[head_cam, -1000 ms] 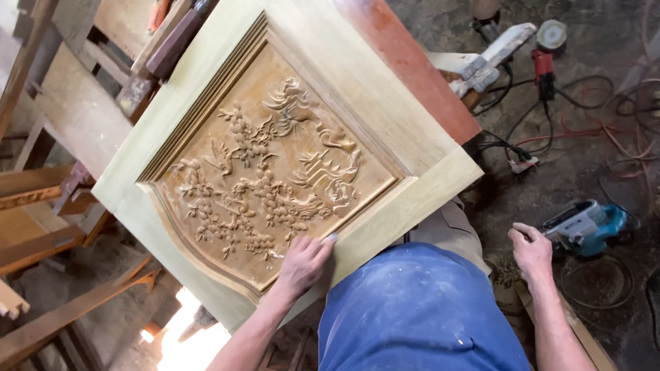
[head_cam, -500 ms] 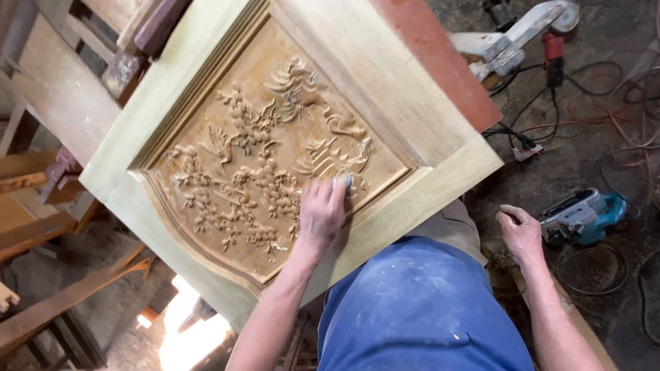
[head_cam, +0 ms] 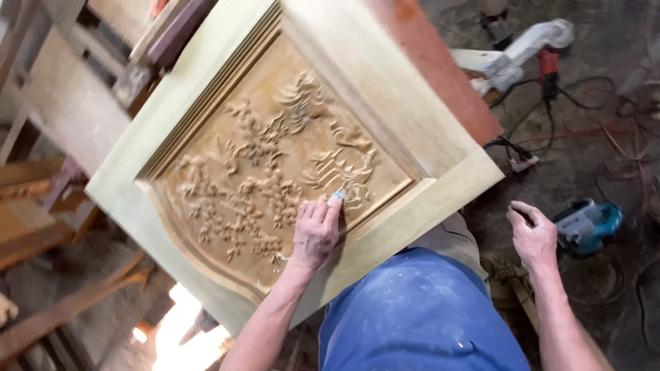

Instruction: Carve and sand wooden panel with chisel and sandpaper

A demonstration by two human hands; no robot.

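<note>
Dusty workshop floor (head_cam: 584, 158); carved wooden panel (head_cam: 275, 165); left hand (head_cam: 315, 233) presses a small blue pad (head_cam: 336, 198) flat; right hand (head_cam: 533, 237) loosely curled, holding nothing.

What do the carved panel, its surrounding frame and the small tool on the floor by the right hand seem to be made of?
Carved panel: bare tan wood, matte, relief of flowers and birds, apparently unfinished. Frame: paler, greenish-yellow wood with visible grain, also matte. Power tool: teal and grey casing, likely moulded plastic. The left hand presses a small pale blue-white piece onto the carving, possibly sandpaper; too small to tell.
</note>
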